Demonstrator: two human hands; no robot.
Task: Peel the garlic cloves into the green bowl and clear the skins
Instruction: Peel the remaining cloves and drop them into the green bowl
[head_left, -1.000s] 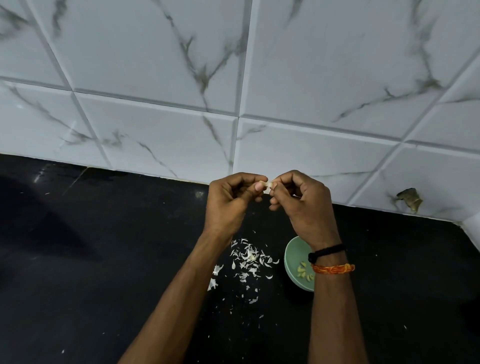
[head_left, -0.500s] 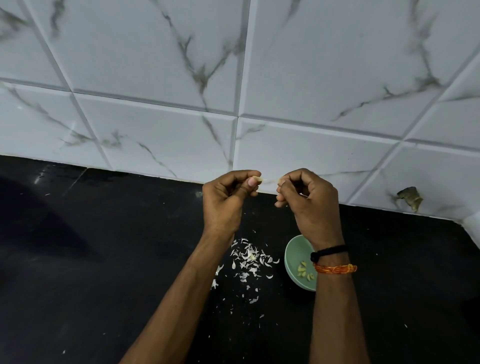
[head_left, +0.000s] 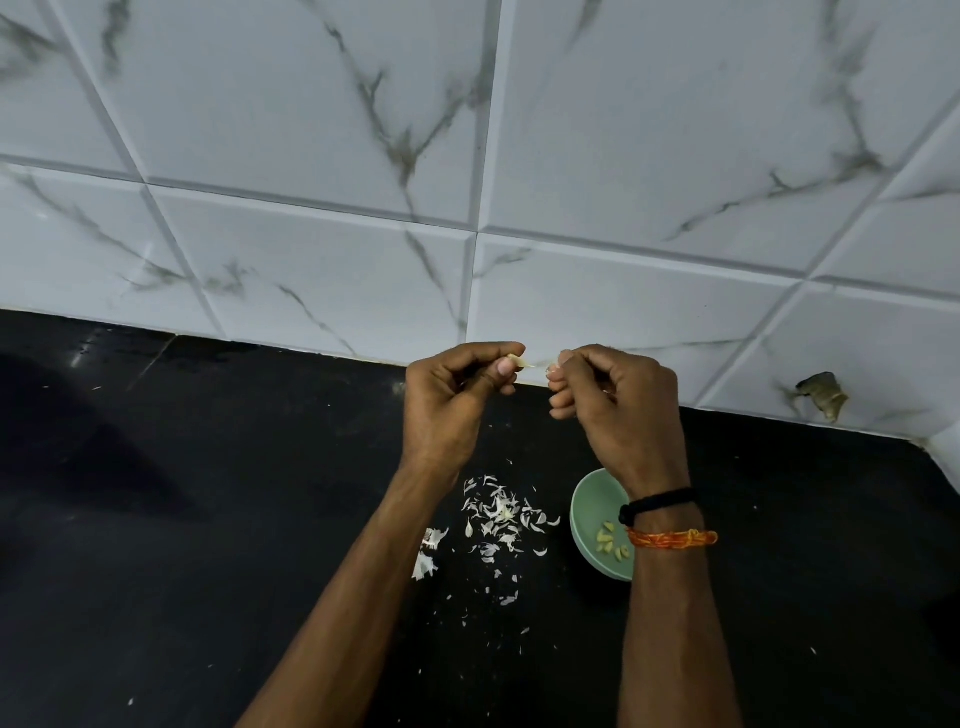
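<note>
Right now I have both hands raised above the black counter (head_left: 156, 519), close to the marble-patterned wall tiles (head_left: 311, 260). My left hand (head_left: 447, 400) has its fingers curled in, and it pinches a garlic clove (head_left: 515, 359) between the thumb tip and the forefinger; the clove pokes out just past the thumbnail, pointing toward the other hand. My right hand (head_left: 618, 410) is curled too, and its thumb and forefinger nip a thin pale strip of skin (head_left: 551, 365), which is too small for me to make out clearly. I see a small gap between the 2 hands, and I cannot tell whether the strip still joins the clove.

Below the hands, on the counter, a loose scatter of garlic skins (head_left: 498, 519) lies between my 2 forearms, with a few smaller flakes trailing toward me. Just right of that scatter sits the green bowl (head_left: 584, 519), partly hidden by my right wrist, with several peeled cloves (head_left: 605, 538) lying inside it. That wrist carries a black band (head_left: 660, 501) and an orange thread (head_left: 672, 539).
</note>
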